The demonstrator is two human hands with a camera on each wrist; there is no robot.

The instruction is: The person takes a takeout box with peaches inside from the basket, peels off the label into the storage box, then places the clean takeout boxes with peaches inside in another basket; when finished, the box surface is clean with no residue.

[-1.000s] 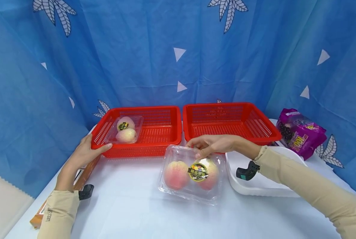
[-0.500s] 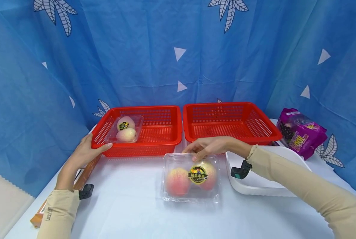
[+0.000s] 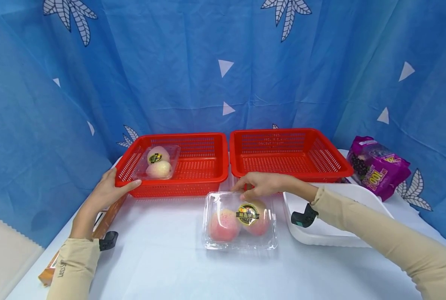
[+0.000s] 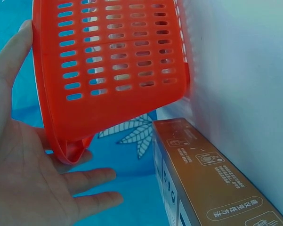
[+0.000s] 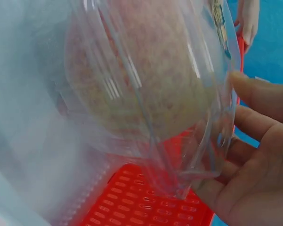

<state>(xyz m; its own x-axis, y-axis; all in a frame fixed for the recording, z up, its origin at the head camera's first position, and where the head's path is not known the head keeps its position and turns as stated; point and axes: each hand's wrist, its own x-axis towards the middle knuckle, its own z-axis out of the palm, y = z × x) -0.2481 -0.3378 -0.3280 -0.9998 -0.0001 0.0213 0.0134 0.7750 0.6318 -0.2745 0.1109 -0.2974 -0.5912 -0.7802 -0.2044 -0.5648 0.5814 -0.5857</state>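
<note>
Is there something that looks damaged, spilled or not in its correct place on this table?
Nothing stands out. The clear peach box lies flat and closed on the table, the right hand at its far edge; the left hand holds the left red basket.

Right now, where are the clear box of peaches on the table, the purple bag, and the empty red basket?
clear box of peaches (image 3: 239,221), head view, lid centre.
purple bag (image 3: 378,166), head view, front face.
empty red basket (image 3: 294,174), head view, near rim.
</note>
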